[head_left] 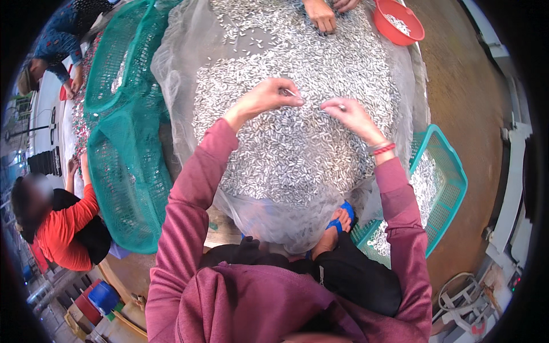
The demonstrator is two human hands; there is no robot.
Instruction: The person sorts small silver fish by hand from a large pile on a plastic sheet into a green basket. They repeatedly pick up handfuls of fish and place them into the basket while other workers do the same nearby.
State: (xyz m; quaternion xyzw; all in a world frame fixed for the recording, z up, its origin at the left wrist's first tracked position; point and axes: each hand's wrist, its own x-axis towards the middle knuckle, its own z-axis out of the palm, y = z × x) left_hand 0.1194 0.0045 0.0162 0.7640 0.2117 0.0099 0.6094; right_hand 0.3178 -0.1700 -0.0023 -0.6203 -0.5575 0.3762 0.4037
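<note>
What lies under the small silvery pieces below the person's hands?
A translucent whitish mesh sheet shows along the near and side edges of the silvery pieces and through a sparse upper-left patch. Elsewhere the dense layer hides whatever is beneath.

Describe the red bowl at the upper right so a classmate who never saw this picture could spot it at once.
Start at the broad spread of small pale pieces in mid-view. Go past the right hand to the spread's far right corner, where a round red bowl sits. Unlike the teal mesh basket lower down the right side, it is red, smaller and solid-walled.
</note>
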